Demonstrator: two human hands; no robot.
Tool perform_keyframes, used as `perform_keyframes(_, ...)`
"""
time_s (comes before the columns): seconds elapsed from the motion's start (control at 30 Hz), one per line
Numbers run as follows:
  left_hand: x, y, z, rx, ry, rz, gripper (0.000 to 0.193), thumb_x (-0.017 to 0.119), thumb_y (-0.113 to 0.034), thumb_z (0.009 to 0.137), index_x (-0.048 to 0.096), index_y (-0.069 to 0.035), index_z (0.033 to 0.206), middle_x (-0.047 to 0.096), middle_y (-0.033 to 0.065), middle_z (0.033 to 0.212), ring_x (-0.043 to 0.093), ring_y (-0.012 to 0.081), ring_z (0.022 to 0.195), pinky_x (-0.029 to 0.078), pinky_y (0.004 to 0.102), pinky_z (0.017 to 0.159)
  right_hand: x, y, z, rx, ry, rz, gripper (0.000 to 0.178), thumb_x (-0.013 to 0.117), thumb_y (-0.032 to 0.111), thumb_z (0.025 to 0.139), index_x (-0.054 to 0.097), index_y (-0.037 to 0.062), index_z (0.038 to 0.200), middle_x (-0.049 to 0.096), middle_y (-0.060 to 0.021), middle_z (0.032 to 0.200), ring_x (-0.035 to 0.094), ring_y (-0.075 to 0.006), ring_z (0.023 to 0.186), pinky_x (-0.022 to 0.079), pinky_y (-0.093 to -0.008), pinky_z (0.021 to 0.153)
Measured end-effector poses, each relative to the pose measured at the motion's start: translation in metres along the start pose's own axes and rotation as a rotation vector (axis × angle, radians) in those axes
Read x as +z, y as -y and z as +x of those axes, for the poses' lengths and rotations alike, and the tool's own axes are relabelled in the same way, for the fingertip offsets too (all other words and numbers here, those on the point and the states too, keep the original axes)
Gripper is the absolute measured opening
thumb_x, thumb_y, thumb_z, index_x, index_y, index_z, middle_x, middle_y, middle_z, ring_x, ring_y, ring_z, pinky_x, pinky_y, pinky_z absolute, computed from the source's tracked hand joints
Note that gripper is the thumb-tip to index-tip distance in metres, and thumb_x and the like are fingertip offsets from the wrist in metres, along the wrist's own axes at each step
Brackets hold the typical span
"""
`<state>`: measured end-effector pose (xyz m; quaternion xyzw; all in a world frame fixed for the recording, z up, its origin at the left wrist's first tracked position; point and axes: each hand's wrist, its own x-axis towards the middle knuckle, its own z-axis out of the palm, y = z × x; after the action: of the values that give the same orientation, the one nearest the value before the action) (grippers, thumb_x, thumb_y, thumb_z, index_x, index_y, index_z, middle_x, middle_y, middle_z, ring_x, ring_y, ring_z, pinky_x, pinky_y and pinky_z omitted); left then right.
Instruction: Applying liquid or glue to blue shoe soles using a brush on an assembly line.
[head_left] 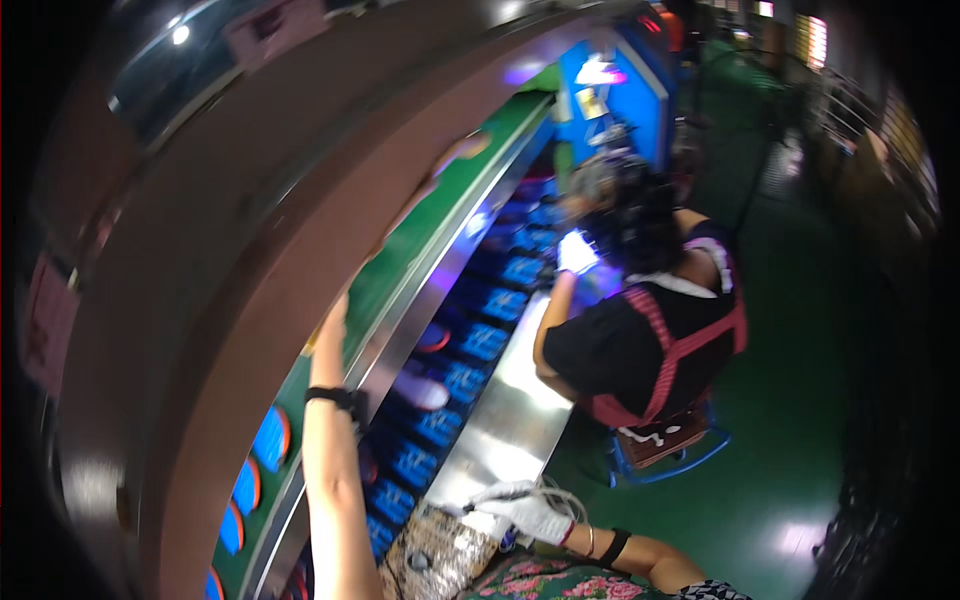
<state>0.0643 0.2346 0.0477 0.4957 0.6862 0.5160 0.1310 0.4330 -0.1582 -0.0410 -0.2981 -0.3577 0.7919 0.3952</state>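
Note:
My left arm reaches forward over a green conveyor belt (374, 310), a black band round its wrist. My left hand (331, 328) is at the edge of a long brown panel (250, 240); its fingers are blurred and partly hidden. On the belt beside that forearm lie several blue pieces with orange rims (270, 440), like shoe soles. My right hand (530, 513), in a white glove, is low, near the end of a metal ledge (490, 440). Its fingers are closed around something I cannot make out. A pale cable (570, 497) loops beside it.
A lower line of blue holders (485, 340) carries a pale, sole-like piece (422, 391). Ahead on the right, a co-worker (650, 330) in a dark top and pink apron sits on a stool (665, 450). Beyond stands a blue machine (640, 100) with a bright violet light.

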Motion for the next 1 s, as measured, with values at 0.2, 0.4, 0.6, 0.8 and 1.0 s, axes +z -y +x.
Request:
perform_keyframes(0.2, -0.009, 0.023, 0.066, -0.362, 0.194, 0.083, 0.060, 0.077, -0.027, 0.086, 0.053, -0.015, 0.139, 0.060, 0.0056, 0.091, 0.048, 0.0126, 0.051, 0.046, 0.0286, 0.042, -0.039, -0.016, -0.014, -0.031, -0.050, -0.096, 0.023, 0.076, 0.007, 0.090, 0.076, -0.0026, 0.111, 0.077, -0.0101, 0.110, 0.070, -0.0136, 0.101, 0.054, -0.0266, 0.092)
perform_keyframes(0.4, -0.041, 0.069, 0.081, -0.442, 0.088, -0.253, 0.062, 0.081, -0.028, 0.085, 0.053, -0.021, 0.140, 0.059, 0.0099, 0.109, 0.055, 0.0212, 0.068, 0.053, 0.0366, 0.056, -0.032, -0.028, -0.004, 0.068, 0.032, -0.064, 0.023, 0.076, 0.010, 0.091, 0.076, -0.0011, 0.111, 0.077, -0.0084, 0.110, 0.070, -0.0134, 0.100, 0.055, -0.0262, 0.089)
perform_keyframes(0.6, -0.078, 0.048, 0.001, -0.383, -0.165, -1.045, 0.062, 0.075, -0.031, 0.090, 0.051, -0.010, 0.143, 0.054, 0.0115, 0.135, 0.052, 0.0283, 0.112, 0.047, 0.0460, 0.091, -0.017, -0.033, 0.012, 0.112, 0.074, -0.090, 0.024, 0.076, 0.011, 0.092, 0.076, -0.0003, 0.112, 0.077, -0.0078, 0.110, 0.070, -0.0135, 0.100, 0.055, -0.0261, 0.088)
perform_keyframes(0.8, -0.103, -0.018, -0.148, 0.006, 0.050, -1.227, 0.054, 0.067, -0.010, 0.093, 0.048, -0.002, 0.143, 0.054, 0.0149, 0.142, 0.053, 0.0294, 0.131, 0.053, 0.0467, 0.102, -0.001, -0.034, 0.016, 0.123, 0.083, -0.108, 0.024, 0.076, 0.012, 0.092, 0.076, 0.0005, 0.114, 0.077, -0.0073, 0.111, 0.069, -0.0135, 0.100, 0.055, -0.0261, 0.088)
perform_keyframes(1.0, -0.154, -0.002, -0.285, -0.300, 0.479, -1.720, 0.071, 0.069, -0.004, 0.083, 0.043, -0.003, 0.149, 0.066, 0.0153, 0.114, 0.067, 0.0306, 0.102, 0.054, 0.0451, 0.098, 0.012, -0.037, 0.021, 0.104, 0.075, -0.090, 0.029, 0.075, 0.017, 0.093, 0.075, 0.0028, 0.118, 0.076, -0.0001, 0.101, 0.059, -0.0049, 0.074, 0.047, -0.0195, 0.061)
